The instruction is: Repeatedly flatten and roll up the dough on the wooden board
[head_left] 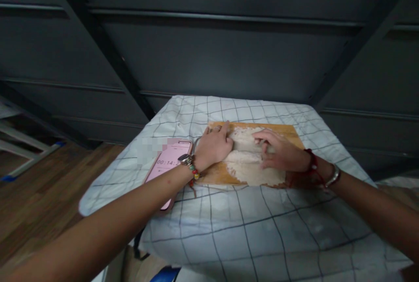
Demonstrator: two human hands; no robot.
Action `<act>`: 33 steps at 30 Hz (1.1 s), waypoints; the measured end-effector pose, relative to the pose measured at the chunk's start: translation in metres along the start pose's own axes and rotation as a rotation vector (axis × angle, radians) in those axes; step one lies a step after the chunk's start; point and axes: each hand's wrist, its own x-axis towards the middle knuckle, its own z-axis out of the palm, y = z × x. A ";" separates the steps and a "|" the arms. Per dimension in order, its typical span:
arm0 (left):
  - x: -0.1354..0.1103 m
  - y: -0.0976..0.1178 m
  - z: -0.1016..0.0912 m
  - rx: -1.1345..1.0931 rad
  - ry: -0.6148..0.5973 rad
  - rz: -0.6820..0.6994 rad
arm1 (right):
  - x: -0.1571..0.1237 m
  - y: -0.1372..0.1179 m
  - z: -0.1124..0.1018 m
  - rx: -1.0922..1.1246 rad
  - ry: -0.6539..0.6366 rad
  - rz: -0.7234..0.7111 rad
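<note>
A wooden board [235, 178] lies on the cloth, and a pale, ragged-edged layer [258, 176] covers much of it. Across the middle of this layer runs a whitish raised fold or roll [244, 157]; its material I cannot make out. My left hand [214, 146] rests flat on the board's left part, fingers spread, beside the pale layer. Over the right part is my right hand [281, 151], fingers bent and apart from the thumb, near the right end of the fold. Whether its fingertips touch the layer is unclear.
A pink phone [170, 159] showing a running timer lies left of the board, partly under my left wrist. The white checked tablecloth [271, 216] is wrinkled. Behind the table stands a dark panelled wall [222, 55]. A pale metal frame [29, 159] stands on the wooden floor at left.
</note>
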 end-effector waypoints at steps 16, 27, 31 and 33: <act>0.004 -0.002 0.002 -0.008 0.026 0.027 | 0.000 -0.015 0.013 -0.113 0.068 0.143; 0.005 -0.001 0.002 -0.023 0.028 0.026 | 0.005 -0.018 0.014 0.002 0.112 0.270; 0.005 0.000 0.000 -0.012 0.033 0.017 | 0.009 -0.016 0.015 0.044 0.094 0.339; 0.005 0.000 -0.001 -0.015 0.029 0.003 | 0.011 -0.013 0.017 0.071 0.084 0.394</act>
